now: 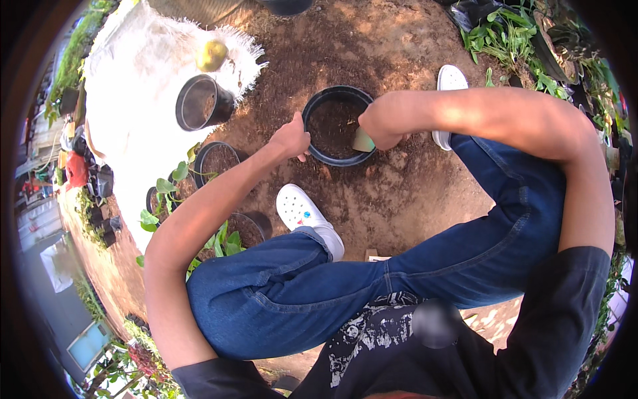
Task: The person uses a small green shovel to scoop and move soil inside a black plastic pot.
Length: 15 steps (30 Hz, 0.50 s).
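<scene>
A round black plant pot [340,161] with dark soil [334,126] in it stands on the ground in front of me. My left hand [291,138] grips the pot's left rim, thumb at the edge. At the right rim, my right hand [384,123] is closed round a pale green, flat-edged tool [363,141] that dips inside the pot against its wall. The back of the hand hides the tool's handle, and its exact kind does not show.
A white woven sheet [143,73] spreads at the left, bearing a tipped black pot [195,103] and a yellowish round fruit-like object [211,56]. Potted plants [219,159] stand beside my left forearm. Leafy greens [502,36] lie at the far right. My white clogs [297,205] flank the pot.
</scene>
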Motion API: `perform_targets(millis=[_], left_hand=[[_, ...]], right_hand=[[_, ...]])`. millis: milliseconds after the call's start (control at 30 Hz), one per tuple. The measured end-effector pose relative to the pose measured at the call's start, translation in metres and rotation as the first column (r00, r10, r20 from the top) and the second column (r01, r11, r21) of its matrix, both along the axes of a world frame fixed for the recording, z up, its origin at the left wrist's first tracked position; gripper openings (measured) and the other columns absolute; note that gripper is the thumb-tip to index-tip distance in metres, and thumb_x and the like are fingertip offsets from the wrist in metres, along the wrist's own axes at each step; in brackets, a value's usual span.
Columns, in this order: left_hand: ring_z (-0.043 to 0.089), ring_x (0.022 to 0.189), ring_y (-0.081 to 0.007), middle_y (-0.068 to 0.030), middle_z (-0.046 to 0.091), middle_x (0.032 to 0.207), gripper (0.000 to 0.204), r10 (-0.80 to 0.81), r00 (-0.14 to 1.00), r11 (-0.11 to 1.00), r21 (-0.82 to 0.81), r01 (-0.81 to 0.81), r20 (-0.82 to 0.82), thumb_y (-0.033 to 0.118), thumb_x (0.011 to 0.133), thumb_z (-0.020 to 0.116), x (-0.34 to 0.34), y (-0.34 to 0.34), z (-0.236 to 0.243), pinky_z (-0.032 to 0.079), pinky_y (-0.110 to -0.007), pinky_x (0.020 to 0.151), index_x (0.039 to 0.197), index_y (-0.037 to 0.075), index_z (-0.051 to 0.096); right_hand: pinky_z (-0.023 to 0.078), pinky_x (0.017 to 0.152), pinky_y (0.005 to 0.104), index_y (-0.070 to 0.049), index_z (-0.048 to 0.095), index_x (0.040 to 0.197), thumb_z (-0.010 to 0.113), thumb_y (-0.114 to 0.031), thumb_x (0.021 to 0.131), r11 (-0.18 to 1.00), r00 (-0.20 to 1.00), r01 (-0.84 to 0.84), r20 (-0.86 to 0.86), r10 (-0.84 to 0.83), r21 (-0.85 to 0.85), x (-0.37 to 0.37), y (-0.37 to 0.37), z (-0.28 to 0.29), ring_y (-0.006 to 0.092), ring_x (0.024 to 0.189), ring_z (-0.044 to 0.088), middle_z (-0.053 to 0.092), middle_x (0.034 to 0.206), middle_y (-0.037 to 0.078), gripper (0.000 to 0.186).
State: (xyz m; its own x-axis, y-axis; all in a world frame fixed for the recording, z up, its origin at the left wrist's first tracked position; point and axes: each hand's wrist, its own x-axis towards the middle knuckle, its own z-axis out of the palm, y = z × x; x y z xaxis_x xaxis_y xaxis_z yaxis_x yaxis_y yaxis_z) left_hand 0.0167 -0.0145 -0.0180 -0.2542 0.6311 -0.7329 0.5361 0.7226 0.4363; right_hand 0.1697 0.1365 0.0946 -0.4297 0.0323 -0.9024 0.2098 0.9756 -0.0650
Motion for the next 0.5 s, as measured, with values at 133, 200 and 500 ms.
perform_targets(millis=[133, 200, 500], left_hand=[[0.074, 0.076, -0.0297, -0.0203, 0.073, 0.088, 0.039, -0.008, 1.0, 1.0, -0.025, 0.007, -0.007, 0.011, 0.095, 0.045, 0.001, 0.004, 0.005, 0.054, -0.044, 0.086, 0.128, -0.006, 0.031], [0.074, 0.077, -0.03, -0.0208, 0.073, 0.088, 0.04, -0.009, 1.0, 0.999, -0.035, 0.008, -0.028, 0.012, 0.095, 0.045, 0.002, 0.002, 0.006, 0.054, -0.045, 0.087, 0.128, -0.006, 0.031], [0.074, 0.08, -0.0315, -0.0215, 0.073, 0.086, 0.038, -0.03, 0.999, 0.999, -0.021, 0.029, -0.03, 0.013, 0.096, 0.045, 0.001, 0.003, 0.002, 0.053, -0.046, 0.089, 0.126, -0.007, 0.032]], right_hand=[[0.054, 0.054, 0.0417, 0.007, 0.067, 0.078, 0.051, -0.008, 0.082, 0.99, 0.968, -0.14, 0.212, 0.137, -0.001, -0.027, 0.018, 0.011, 0.0301, 0.061, 0.066, 0.066, 0.072, 0.017, 0.023], [0.055, 0.061, 0.043, 0.006, 0.07, 0.082, 0.052, -0.01, 0.082, 0.999, 0.991, -0.036, 0.128, 0.033, 0.015, -0.017, 0.016, 0.002, 0.0299, 0.067, 0.068, 0.069, 0.078, 0.017, 0.024], [0.054, 0.068, 0.0392, -0.003, 0.07, 0.082, 0.054, -0.019, 0.09, 0.99, 0.989, -0.126, 0.088, 0.12, 0.068, -0.005, 0.004, 0.0, 0.0244, 0.069, 0.065, 0.068, 0.077, 0.009, 0.023]])
